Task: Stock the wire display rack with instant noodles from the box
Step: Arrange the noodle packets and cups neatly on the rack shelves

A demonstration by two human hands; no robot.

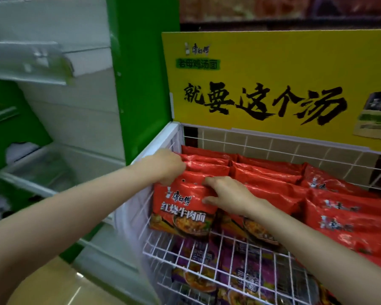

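Note:
A white wire display rack [207,252] fills the lower right, its top shelf packed with rows of red instant noodle packs [271,175]. At the left end of that shelf a front red pack [180,208] stands tilted, its printed face toward me. My left hand [167,165] grips the top edge of the packs at the rack's left corner, fingers curled over them. My right hand [224,198] holds the front pack at its upper right, thumb and fingers on its face. The box is out of sight.
A yellow sign [273,84] with black lettering stands behind the shelf. Purple noodle packs [207,267] lie on the shelf below, seen through the wire. A green pillar [141,84] and pale shelving [53,164] stand at the left; tan floor [53,285] below.

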